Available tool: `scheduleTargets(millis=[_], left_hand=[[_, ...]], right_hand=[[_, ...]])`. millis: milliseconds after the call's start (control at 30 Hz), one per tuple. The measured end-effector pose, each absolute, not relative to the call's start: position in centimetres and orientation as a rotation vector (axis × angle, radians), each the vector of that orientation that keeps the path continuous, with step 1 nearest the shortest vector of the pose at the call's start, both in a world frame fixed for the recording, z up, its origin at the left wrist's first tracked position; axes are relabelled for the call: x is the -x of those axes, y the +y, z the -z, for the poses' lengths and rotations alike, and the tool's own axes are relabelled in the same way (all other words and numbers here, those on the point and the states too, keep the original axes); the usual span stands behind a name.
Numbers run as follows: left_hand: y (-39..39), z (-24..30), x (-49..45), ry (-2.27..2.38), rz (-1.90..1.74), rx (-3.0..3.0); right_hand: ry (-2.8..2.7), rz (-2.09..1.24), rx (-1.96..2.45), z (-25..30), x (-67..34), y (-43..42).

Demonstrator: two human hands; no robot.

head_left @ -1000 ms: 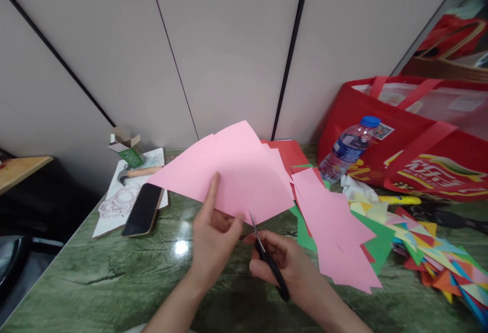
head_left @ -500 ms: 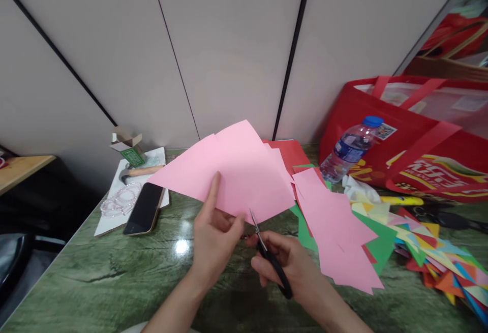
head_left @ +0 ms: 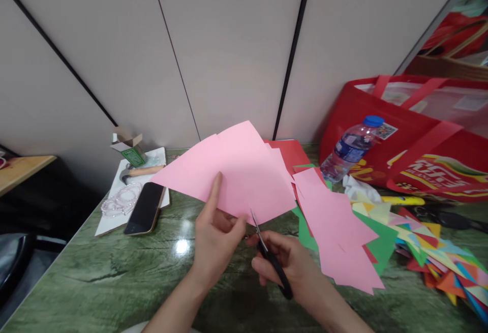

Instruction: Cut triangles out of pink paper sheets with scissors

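Left hand: I saw it grasping the pink sheet.
Right hand: it gripped the scissors, blades at the sheet's edge.

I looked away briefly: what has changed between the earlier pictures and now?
Little: everything sits slightly further right in the picture, probably from camera movement. No grip was visibly taken or released. The left hand still holds the pink paper; the right hand still holds the scissors at the paper's near edge.
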State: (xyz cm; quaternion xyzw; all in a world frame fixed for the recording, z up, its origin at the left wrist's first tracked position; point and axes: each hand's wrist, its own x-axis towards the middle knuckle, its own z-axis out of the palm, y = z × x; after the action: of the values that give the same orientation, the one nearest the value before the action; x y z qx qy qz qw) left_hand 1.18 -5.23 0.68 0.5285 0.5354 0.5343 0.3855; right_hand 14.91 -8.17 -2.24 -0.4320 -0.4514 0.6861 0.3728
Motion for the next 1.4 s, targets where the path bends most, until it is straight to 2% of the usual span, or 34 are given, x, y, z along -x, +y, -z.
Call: scheduleTargets(millis=[1133,1400], left_hand=[[-5.19,-1.04,-1.42,1.314,-1.371,-1.246],[-5.27,-0.65,-1.38,1.301,-1.368,-1.261]], right_hand=[[-1.274,-1.628,1.152,3.10,-14.89,-8.41],[-1.137,-1.661,1.161,2.56,-14.56,-8.22]])
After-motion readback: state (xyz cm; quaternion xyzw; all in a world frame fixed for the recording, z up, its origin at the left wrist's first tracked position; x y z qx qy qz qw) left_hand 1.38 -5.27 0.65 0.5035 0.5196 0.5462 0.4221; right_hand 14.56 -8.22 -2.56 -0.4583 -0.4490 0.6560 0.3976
